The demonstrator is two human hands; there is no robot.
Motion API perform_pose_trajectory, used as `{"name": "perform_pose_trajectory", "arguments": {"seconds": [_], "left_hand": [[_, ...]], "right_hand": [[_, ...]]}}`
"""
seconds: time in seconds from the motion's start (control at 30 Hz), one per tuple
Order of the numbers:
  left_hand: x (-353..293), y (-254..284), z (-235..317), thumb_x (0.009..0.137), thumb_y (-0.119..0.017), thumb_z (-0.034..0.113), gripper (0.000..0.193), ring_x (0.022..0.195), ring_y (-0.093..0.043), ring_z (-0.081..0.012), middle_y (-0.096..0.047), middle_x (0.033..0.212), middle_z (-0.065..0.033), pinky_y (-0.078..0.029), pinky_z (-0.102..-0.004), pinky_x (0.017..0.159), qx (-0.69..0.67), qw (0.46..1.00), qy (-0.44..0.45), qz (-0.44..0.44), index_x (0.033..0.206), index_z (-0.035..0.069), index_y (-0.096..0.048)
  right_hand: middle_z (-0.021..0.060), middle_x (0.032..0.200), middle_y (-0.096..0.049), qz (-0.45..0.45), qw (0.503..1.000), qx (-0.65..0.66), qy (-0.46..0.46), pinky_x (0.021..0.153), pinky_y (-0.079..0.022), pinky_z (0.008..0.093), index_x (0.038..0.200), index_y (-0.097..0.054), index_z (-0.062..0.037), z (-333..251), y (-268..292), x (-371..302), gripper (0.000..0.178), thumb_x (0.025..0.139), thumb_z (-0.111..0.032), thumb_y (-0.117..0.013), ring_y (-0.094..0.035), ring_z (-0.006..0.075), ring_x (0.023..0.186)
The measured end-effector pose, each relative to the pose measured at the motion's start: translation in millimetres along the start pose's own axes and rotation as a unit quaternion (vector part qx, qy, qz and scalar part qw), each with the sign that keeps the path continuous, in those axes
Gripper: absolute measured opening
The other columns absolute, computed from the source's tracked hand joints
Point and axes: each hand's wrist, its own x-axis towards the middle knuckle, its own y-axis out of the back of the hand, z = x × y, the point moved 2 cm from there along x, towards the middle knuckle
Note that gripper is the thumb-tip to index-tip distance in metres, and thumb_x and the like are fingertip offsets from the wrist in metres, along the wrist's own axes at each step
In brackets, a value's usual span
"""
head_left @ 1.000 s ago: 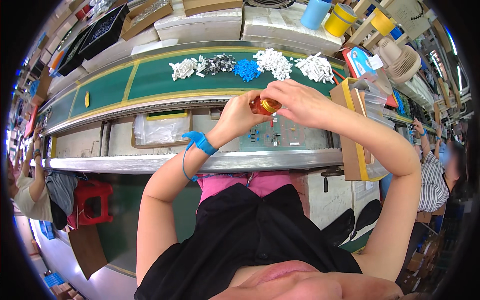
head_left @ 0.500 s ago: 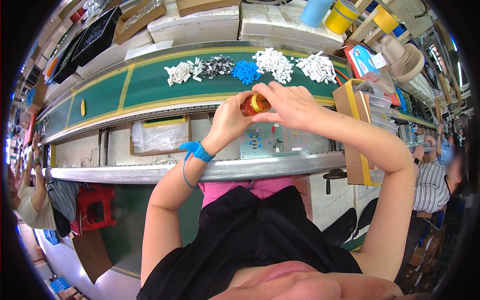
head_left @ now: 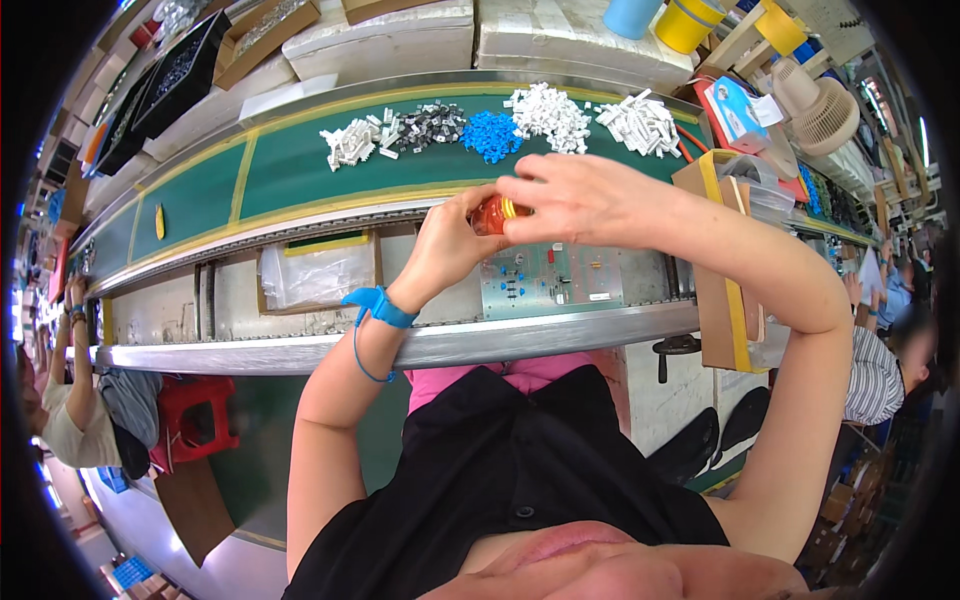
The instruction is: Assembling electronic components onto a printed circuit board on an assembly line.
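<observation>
Now right hand (head_left: 580, 200) covering more lid (head_left: 509, 208), left hand (head_left: 442, 242) around red jar (head_left: 486, 216)

red plastic stool (head_left: 205, 388) beside green floor (head_left: 265, 430)

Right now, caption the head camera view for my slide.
Left hand holds a translucent red jar, right hand at its yellow end, near a flat green circuit board.
</observation>
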Motion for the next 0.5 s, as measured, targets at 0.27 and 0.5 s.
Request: {"name": "perform_pose_trajectory", "arguments": {"seconds": [0.27,0.5], "left_hand": [[4.0,7.0,-1.9,0.068,-0.081,0.009,0.060,0.096,-0.061,-0.0135,-0.065,0.105,-0.0084,-0.049,-0.0256,0.085,-0.087,0.996,0.014,0.004,0.120,-0.001,-0.053],[4.0,2.1,-5.5,0.068,-0.080,0.009,0.055,0.086,-0.062,-0.0122,-0.067,0.097,-0.0079,-0.050,-0.0259,0.078,-0.115,0.991,-0.017,0.059,0.116,0.000,-0.055]], "right_hand": [[0.0037,0.101,-0.056,0.076,0.850,0.381,-0.357,0.076,-0.046,0.0271,0.109,-0.051,-0.0086,52.6,-37.7,-35.0,0.040,0.074,-0.009,-0.070,-0.054,0.0134,0.090],[0.0053,0.096,-0.056,0.065,0.817,0.399,-0.411,0.077,-0.046,0.0293,0.104,-0.050,-0.0067,70.3,-103.0,-53.2,0.037,0.075,-0.011,-0.071,-0.056,0.0166,0.090]]}}
